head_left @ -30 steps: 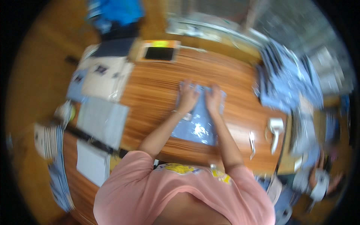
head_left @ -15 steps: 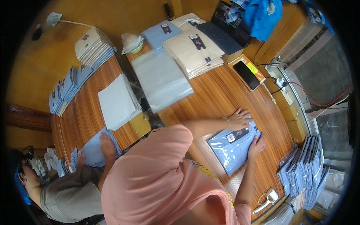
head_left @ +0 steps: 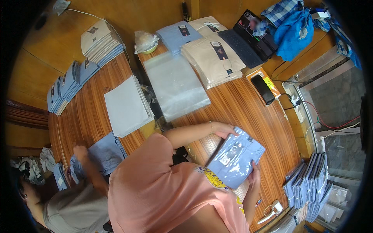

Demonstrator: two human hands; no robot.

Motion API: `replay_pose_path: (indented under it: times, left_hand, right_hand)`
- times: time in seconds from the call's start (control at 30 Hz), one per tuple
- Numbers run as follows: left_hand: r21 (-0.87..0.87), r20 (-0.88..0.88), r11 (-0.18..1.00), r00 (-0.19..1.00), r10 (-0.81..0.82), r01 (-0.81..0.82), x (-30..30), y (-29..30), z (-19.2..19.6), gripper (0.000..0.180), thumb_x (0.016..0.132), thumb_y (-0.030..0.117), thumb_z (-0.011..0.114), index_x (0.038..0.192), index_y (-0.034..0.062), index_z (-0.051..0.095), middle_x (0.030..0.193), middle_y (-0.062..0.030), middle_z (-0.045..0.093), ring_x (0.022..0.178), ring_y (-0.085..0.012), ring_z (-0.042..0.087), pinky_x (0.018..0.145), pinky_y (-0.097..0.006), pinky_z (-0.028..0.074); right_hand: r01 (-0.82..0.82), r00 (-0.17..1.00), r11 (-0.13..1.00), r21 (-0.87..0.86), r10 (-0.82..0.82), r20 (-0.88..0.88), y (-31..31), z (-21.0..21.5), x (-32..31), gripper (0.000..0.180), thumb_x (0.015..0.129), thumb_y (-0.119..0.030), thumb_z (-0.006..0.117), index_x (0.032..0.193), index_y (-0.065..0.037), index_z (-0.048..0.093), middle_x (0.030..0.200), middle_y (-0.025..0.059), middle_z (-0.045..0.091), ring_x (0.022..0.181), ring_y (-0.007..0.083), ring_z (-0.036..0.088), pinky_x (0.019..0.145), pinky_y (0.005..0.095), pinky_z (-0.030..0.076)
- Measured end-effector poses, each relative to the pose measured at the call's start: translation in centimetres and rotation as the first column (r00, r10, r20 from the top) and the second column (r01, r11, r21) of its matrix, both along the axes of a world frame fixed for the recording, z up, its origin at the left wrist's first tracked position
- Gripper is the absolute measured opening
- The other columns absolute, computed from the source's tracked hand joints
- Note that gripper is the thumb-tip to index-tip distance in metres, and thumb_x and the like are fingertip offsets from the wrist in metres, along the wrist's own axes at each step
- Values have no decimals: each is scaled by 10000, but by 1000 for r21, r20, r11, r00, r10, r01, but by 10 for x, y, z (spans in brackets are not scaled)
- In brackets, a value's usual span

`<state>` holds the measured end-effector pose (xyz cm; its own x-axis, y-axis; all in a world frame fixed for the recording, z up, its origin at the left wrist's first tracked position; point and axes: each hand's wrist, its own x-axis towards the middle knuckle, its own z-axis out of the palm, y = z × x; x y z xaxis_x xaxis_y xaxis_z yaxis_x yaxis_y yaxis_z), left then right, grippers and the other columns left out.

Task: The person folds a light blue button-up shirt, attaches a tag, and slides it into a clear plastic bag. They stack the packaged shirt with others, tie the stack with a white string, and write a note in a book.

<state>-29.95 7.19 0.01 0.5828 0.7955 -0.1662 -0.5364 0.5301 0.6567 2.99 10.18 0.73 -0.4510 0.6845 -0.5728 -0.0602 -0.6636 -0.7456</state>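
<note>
A folded light blue shirt in a shiny clear plastic bag is held between my hands over the wooden table, tilted, with glare across its film. My left hand grips its far left corner. Around its right edge, nearer to me, closes my right hand. Some fingers of both hands are hidden by the package. A small white label shows through the bag's film.
Clear plastic bags, white sheets and folded cream shirts lie beyond. A phone and tablet are at the far right. Bagged shirts stand near a white-handled tool. A co-worker handles blue cloth.
The bagged shirt has come up off the table and tilted. My left hand has moved from its top to the far left corner; my right hand has shifted down along its edge.
</note>
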Motion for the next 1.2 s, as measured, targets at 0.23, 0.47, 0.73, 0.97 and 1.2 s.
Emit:
replay_pose_path:
  times: [0.23, 0.47, 0.73, 0.97, 1.2]
  left_hand:
    - [761, -529, 648, 620, 580, 42, -66, 7, 93, 746, 774, 250, 736, 1372, 17, 355, 1374, -161, 417, 1206, -225, 461, 1027, -335, 369]
    - [622, -537, 782, 743, 399, 29, -100, 13, 99, 490, 846, 239, 668, 1240, -5, 508, 1176, -118, 596, 1058, -194, 567, 913, -316, 457]
    - [783, -479, -196, -772, 418, -591, -432, 6, 40, 428, 789, 339, 637, 944, -60, 616, 949, -205, 629, 901, -304, 598, 796, -364, 464]
    - [661, -732, 428, -653, 192, -616, -475, 1, -16, 512, 742, 445, 636, 755, -67, 665, 797, -246, 660, 794, -370, 644, 758, -409, 497]
    - [597, -787, 442, -595, 160, -670, -491, 3, 11, 442, 725, 351, 654, 875, -65, 660, 1037, -275, 588, 969, -375, 592, 845, -412, 474]
  right_hand:
    - [-235, 968, 931, 280, 199, 151, -17, 126, -71, 436, 887, -46, 553, 1305, -19, 431, 1208, 91, 556, 1090, 175, 523, 940, 322, 408]
    - [-476, 841, 731, 488, 218, 494, 4, 113, -98, 357, 869, -63, 591, 1202, 8, 486, 1059, 94, 587, 883, 151, 563, 787, 286, 451]
    - [-528, 469, 371, 764, -623, 626, -31, -8, -74, 350, 861, -119, 573, 1167, 35, 501, 1029, 211, 561, 953, 379, 528, 845, 442, 411]
    - [-399, 538, 415, 818, -616, 575, -37, -13, -72, 188, 874, -105, 548, 998, 34, 567, 946, 175, 560, 865, 310, 552, 789, 406, 427]
    - [-401, 548, 462, 791, -571, 611, -33, -14, -78, 273, 864, -124, 540, 1076, 48, 553, 1005, 218, 564, 952, 374, 521, 860, 436, 389]
